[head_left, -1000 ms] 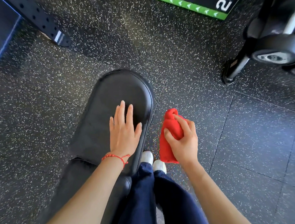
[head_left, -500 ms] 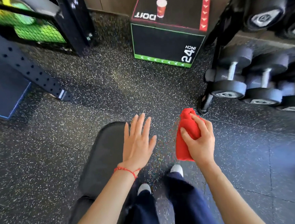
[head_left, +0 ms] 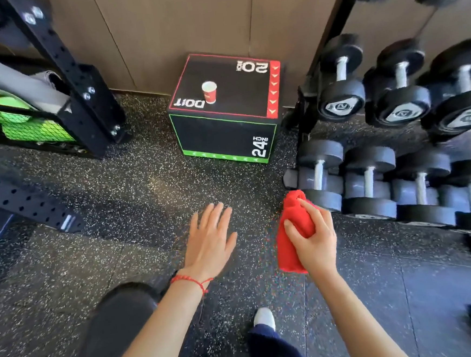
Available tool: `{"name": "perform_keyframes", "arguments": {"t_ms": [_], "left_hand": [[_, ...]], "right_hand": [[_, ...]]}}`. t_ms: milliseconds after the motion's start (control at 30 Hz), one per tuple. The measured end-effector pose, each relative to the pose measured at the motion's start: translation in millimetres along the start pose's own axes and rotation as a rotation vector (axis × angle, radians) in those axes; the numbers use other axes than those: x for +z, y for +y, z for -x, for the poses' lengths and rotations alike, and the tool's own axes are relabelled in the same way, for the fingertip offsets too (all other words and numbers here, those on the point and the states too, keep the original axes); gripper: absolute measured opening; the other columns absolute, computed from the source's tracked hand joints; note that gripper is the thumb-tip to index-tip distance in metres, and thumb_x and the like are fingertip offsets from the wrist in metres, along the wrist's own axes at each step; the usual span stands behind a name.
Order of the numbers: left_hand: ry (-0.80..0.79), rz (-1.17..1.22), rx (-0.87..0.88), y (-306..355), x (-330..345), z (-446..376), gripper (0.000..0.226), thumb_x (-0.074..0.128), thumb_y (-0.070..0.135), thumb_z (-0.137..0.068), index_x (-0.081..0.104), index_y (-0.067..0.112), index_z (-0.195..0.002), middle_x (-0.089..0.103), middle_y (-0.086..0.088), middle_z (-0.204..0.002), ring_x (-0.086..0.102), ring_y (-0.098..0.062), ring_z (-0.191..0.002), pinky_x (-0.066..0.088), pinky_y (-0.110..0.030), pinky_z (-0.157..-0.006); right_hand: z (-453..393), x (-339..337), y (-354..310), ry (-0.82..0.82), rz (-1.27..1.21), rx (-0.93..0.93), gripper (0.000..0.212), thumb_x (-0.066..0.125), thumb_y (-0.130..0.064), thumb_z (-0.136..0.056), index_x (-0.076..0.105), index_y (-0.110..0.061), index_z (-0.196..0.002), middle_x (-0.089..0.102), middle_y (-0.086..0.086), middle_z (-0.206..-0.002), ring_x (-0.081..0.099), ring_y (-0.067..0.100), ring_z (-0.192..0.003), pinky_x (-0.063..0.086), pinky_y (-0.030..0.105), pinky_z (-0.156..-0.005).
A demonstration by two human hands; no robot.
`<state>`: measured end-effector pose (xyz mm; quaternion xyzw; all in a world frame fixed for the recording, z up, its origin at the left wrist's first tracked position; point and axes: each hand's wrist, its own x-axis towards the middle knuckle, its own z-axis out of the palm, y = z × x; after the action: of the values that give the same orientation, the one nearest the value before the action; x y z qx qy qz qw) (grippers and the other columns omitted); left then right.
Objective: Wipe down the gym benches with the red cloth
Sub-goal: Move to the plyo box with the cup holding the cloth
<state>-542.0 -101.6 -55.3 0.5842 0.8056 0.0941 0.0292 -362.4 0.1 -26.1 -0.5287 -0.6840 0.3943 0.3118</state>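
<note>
**Red cloth in hand, bench at the lower left**

Speckled black rubber floor carries everything in view. Along its right edge stands a black dumbbell rack with rows of round-headed dumbbells; the grey end caps bear marks too blurred to read. At the floor's far edge, against the brown panelled wall, sits a black plyo box with red and green borders. Its top reads "20 INCH" and "DOIT", both upside down from here, and its front face reads "24 INCH" turned sideways. A red paper cup stands upright on the box top beside the "DOIT" lettering. A black perforated steel frame rises at the far left corner, with green items behind black mesh next to it.

The padded black gym bench lies at the floor's near left edge, only its rounded end showing. The left hand, a red string bracelet at its wrist, is spread flat with fingers straight, holding nothing, over bare floor beyond the bench end. The right hand curls around the bunched red cloth, thumb and fingers pinching its upper part while the rest hangs below.
</note>
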Motion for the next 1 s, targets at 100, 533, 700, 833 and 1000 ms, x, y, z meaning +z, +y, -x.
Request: {"name": "perform_keyframes", "arguments": {"t_ms": [100,533,700,833,1000], "left_hand": [[0.002,-0.01,-0.007,20.6,-4.7,-32.3,0.053,0.07,0.03,-0.079,0.058,0.006,-0.124,0.058,-0.013,-0.127,0.053,-0.032,-0.119,0.04,-0.054,-0.095],[0.053,0.021,-0.033,15.8,-17.9,-170.0,0.051,0.054,0.035,-0.091,0.048,0.009,-0.134,0.046,-0.012,-0.14,0.037,-0.029,-0.133,0.028,-0.051,-0.106],[0.082,0.01,-0.033,-20.5,-13.5,-242.4,0.048,0.065,0.032,-0.085,0.056,0.007,-0.125,0.054,-0.015,-0.131,0.046,-0.032,-0.125,0.037,-0.053,-0.099],[0.065,0.026,-0.031,-55.0,-13.9,-309.2,0.048,0.063,0.031,-0.086,0.054,0.007,-0.127,0.052,-0.015,-0.133,0.044,-0.033,-0.126,0.037,-0.054,-0.1],[0.076,0.021,0.004,-89.8,-16.3,-389.8,0.047,0.068,0.028,-0.083,0.058,0.006,-0.124,0.056,-0.016,-0.129,0.048,-0.033,-0.123,0.037,-0.055,-0.098]], "right_hand": [[-31.2,-16.1,0.4,0.035,-0.014,0.001,0.048,0.074,-0.017,-0.075,0.056,-0.025,-0.119,0.05,-0.002,-0.114,0.047,0.006,-0.098,0.028,0.009,-0.084],[-162.1,-12.0,-16.2,0.033,-0.101,0.01,0.046,0.071,-0.021,-0.077,0.055,-0.025,-0.121,0.048,-0.003,-0.113,0.046,0.006,-0.1,0.028,0.012,-0.085],[-228.7,24.5,-32.0,0.026,-0.1,0.009,0.046,0.071,-0.018,-0.078,0.054,-0.025,-0.12,0.048,-0.004,-0.115,0.045,0.003,-0.098,0.027,0.008,-0.082],[-289.4,55.5,-49.0,0.033,-0.111,0.051,0.045,0.07,-0.02,-0.078,0.054,-0.029,-0.12,0.048,-0.007,-0.115,0.048,0.004,-0.099,0.031,0.013,-0.086],[-361.1,94.0,-66.7,0.089,-0.129,0.045,0.045,0.071,-0.015,-0.077,0.056,-0.029,-0.117,0.049,-0.004,-0.115,0.046,0.0,-0.099,0.025,-0.005,-0.081]]}}
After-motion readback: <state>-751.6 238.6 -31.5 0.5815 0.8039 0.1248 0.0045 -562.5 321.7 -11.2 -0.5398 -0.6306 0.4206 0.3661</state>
